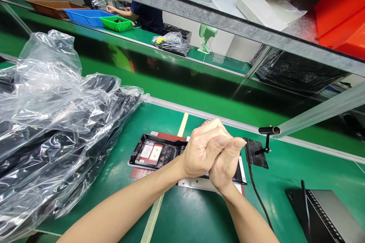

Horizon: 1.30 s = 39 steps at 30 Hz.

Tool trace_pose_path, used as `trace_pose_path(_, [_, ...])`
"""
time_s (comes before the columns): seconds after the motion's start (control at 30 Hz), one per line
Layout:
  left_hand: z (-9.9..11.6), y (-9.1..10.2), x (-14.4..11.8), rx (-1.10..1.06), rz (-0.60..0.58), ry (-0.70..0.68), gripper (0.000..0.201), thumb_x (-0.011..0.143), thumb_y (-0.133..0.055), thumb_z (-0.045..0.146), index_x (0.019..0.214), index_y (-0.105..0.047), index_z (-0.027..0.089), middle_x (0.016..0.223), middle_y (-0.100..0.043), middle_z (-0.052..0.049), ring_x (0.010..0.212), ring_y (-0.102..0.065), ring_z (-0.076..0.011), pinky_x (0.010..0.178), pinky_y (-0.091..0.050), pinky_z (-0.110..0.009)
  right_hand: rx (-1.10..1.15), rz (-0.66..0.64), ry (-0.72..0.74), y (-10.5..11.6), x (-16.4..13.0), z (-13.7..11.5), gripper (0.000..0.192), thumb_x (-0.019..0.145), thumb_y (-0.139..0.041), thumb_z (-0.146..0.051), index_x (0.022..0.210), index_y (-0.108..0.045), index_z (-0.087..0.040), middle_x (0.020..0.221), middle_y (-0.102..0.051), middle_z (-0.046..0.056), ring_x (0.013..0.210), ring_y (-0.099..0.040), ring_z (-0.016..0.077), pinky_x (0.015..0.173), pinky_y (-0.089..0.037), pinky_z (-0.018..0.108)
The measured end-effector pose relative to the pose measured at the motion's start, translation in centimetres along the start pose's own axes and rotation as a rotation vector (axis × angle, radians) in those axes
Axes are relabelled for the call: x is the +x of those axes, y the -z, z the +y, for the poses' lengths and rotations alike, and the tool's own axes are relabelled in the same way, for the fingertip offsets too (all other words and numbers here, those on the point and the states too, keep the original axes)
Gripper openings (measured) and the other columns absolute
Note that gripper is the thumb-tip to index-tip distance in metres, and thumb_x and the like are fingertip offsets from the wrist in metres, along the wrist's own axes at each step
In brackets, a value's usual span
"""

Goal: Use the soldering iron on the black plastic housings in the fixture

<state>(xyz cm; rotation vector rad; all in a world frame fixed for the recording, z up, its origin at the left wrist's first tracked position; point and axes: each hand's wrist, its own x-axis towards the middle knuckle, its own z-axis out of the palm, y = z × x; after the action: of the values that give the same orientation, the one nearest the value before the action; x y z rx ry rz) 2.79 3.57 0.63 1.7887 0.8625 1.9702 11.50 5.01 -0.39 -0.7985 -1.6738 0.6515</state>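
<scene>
Head view: the left hand (201, 150) and the right hand (226, 165) are pressed together, fingers curled in and thumbs side by side — whether anything is held between them cannot be told. Beneath them a black molded frame (168, 155) is partly hidden; contact with it cannot be made out. It is laid over a reddish board (141, 173) and a pale metal plate (196, 184) on the green table (185, 220). Dark items wrapped in clear plastic (71, 136) are heaped at left; a black tube (266, 130) is mounted behind, at right. Farther off, a blue tray (85, 18), a green basket (116, 24) and a fan (207, 36) are seen — near a seated co-worker (149, 17).
</scene>
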Motion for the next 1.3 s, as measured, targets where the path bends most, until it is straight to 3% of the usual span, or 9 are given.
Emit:
trace_pose_path(0.5, [-0.09,-0.03,-0.04,-0.008,0.005,0.0,0.046,0.107,-0.038,0.039,0.08,-0.066,0.015,0.076,-0.067,-0.008,0.077,-0.058,-0.0188,0.07,-0.047,-0.033,0.077,0.01,0.002,-0.05,-0.01,0.11,0.058,0.102,-0.025,-0.064,0.06,-0.034,-0.025,0.053,-0.035,-0.004,0.049,-0.03,0.0117,0.044,-0.028,0.032])
trace_pose_path(1.3, [-0.18,-0.11,-0.16,0.036,0.015,0.005,0.045,0.106,-0.038,0.04,0.08,-0.065,0.015,0.075,-0.066,-0.008,0.075,-0.058,-0.0184,0.07,-0.047,-0.034,0.004,0.017,0.057,-0.01,0.04,0.16,0.057,0.104,-0.021,-0.059,0.061,-0.034,-0.024,0.054,-0.037,-0.006,0.048,-0.032,0.0107,0.046,-0.03,0.029])
